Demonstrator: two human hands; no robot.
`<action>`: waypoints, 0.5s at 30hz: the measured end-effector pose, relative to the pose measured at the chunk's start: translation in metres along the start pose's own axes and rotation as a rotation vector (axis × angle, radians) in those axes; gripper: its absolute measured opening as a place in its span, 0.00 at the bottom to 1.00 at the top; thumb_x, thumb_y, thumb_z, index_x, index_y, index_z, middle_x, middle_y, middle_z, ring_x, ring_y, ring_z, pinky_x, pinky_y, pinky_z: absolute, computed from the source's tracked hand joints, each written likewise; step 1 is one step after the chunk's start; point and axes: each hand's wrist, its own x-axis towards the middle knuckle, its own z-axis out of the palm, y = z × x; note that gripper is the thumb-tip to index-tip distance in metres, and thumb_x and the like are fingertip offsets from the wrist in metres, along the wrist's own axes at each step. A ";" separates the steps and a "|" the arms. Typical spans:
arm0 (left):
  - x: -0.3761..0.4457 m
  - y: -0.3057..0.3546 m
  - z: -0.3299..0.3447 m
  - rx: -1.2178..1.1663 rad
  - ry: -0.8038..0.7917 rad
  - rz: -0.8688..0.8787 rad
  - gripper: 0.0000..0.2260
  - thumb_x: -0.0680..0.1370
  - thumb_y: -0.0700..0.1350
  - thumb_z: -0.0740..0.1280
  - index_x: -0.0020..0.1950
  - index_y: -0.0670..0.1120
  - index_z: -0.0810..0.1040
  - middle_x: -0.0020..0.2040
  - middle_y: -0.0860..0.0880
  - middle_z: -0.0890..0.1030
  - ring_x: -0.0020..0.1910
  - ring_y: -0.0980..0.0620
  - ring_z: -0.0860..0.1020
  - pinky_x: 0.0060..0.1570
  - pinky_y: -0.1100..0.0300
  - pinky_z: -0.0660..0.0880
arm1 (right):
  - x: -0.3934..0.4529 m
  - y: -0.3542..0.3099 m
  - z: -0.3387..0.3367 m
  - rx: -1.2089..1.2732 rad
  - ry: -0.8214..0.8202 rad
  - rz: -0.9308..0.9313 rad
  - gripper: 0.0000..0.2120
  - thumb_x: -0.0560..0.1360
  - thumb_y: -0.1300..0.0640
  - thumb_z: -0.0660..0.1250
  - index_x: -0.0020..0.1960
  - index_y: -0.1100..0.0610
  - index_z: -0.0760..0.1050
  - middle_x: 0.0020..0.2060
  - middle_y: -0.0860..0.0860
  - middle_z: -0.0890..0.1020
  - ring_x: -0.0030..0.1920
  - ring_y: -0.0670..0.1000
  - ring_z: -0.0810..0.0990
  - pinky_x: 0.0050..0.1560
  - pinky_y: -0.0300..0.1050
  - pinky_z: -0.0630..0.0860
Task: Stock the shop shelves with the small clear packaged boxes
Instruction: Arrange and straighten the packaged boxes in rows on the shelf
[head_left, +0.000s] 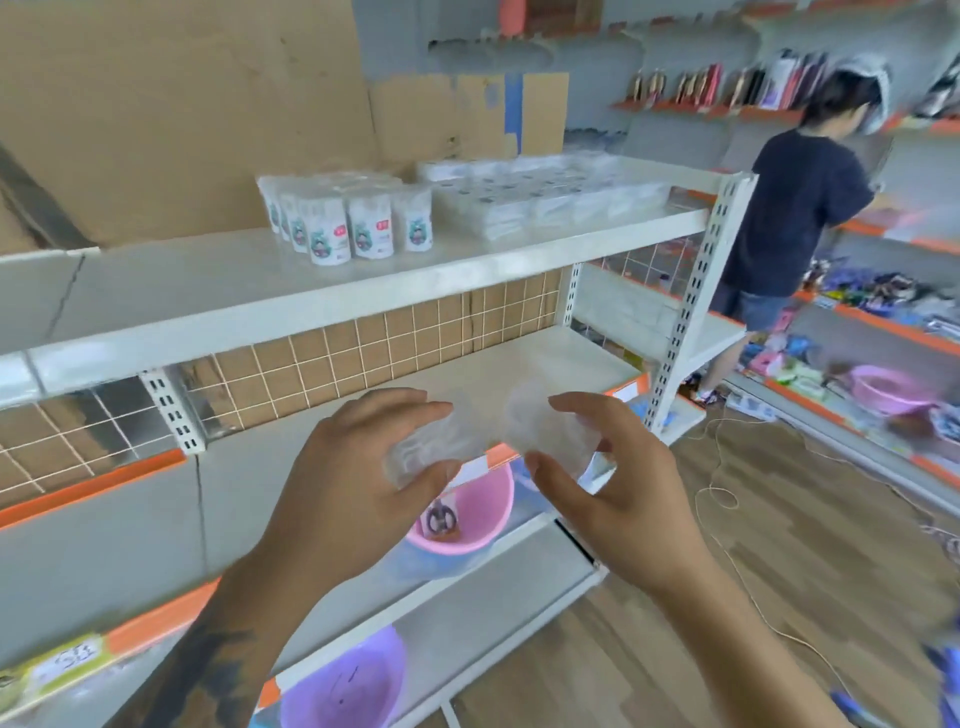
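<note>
Your left hand (358, 467) and right hand (597, 478) each pinch one clear box (431, 441), thumb against fingers. Looks light, thin-walled, slick; hold the side walls, don't squeeze.

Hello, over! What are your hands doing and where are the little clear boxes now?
Left hand grips one clear box; right hand grips another clear box. Both above the middle shelf front edge. Shelf spot ahead bare.
</note>
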 end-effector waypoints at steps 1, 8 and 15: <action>0.013 0.000 0.008 0.001 0.005 0.007 0.20 0.71 0.58 0.74 0.62 0.59 0.83 0.63 0.62 0.79 0.61 0.59 0.78 0.63 0.56 0.75 | 0.013 0.008 -0.004 -0.004 -0.004 0.007 0.19 0.73 0.49 0.76 0.62 0.42 0.75 0.58 0.38 0.80 0.60 0.40 0.77 0.55 0.27 0.67; 0.108 -0.003 0.038 -0.012 0.068 0.025 0.20 0.73 0.63 0.69 0.63 0.60 0.82 0.63 0.65 0.78 0.61 0.63 0.76 0.63 0.68 0.69 | 0.114 0.049 -0.031 0.012 -0.004 -0.011 0.19 0.71 0.53 0.78 0.58 0.43 0.76 0.57 0.35 0.80 0.59 0.42 0.79 0.55 0.28 0.69; 0.188 0.006 0.056 0.026 0.107 0.020 0.20 0.73 0.63 0.68 0.63 0.60 0.81 0.63 0.64 0.77 0.61 0.58 0.78 0.63 0.50 0.76 | 0.208 0.086 -0.054 0.035 -0.044 -0.068 0.19 0.70 0.50 0.78 0.56 0.42 0.73 0.54 0.35 0.80 0.55 0.43 0.79 0.56 0.45 0.77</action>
